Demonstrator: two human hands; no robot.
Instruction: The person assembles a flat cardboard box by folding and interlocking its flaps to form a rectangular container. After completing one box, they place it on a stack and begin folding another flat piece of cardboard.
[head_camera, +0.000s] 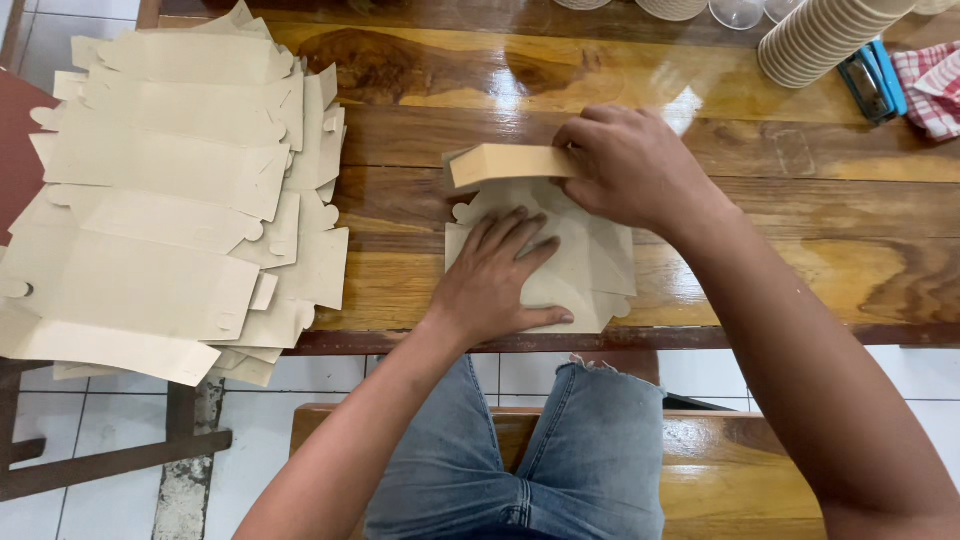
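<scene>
The left hand (497, 280) lies flat, fingers spread and apart, pressing down the kraft cardboard blank (580, 270) near the front edge of the wooden table (420, 190); it clamps nothing, only pins the sheet; the right hand (630, 165) is closed around the raised flap (505, 163) of that same blank, fingers curled over the flap's right end and folding it upright toward the table's middle; the blank's near corner reaches right to the front edge, just above the person's denim-clad knee (590, 440)

At the left end of the table a loose stack of flat blanks (170, 200) fans out, its lower sheets overhanging the front edge; at the far right corner lie a column of nested paper cups (820, 40) on its side, a blue stapler (872, 82) just beside it and a red checked cloth (935, 85)

As a judgement: the glossy table gives little friction, so if the left palm eases, the blank could slide off the front edge while the right hand pushes; a fold pressed away from the scored line would crease crooked, or tear at the small notched tabs; the overhanging stack could slip to the floor if an elbow nudges it
</scene>
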